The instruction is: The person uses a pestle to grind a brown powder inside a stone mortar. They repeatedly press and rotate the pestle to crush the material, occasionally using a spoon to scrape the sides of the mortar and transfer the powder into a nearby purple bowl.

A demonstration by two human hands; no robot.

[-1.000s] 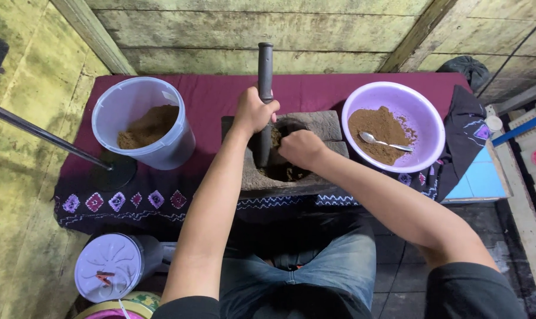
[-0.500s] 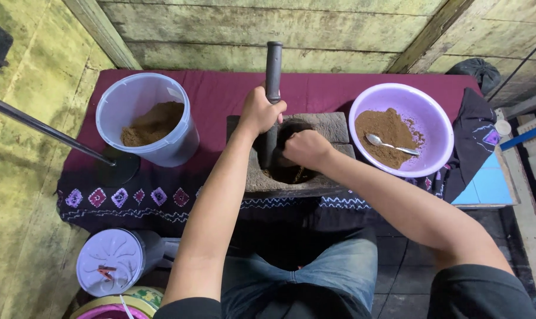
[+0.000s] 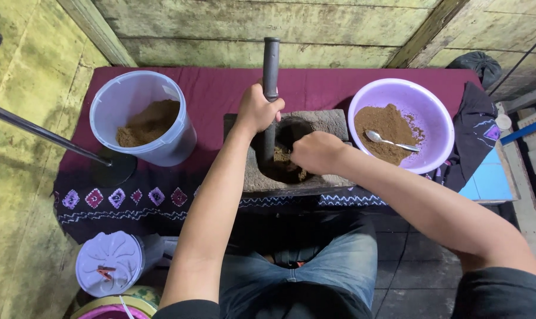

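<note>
Weathered wooden planks back a low table [image 3: 339, 91] draped in a dark red cloth with a patterned border. At its middle sits a grey stone mortar [image 3: 333, 124], its hollow holding a little brown powder. The left hand [image 3: 257, 109] is wrapped tight around a dark pestle [image 3: 271, 65], which stands nearly upright with its lower end down in the hollow. The right hand [image 3: 318, 152] is curled loosely over the hollow, fingertips down at the powder; whether it grips any cannot be told. Just right of the mortar stands a purple bowl [image 3: 439, 127] of brown powder with a metal spoon [image 3: 389, 140] lying in it. Left of the mortar, a clear plastic bucket [image 3: 164, 139] holds more powder. A white lidded tub [image 3: 109, 263] stands on the floor below.
</note>
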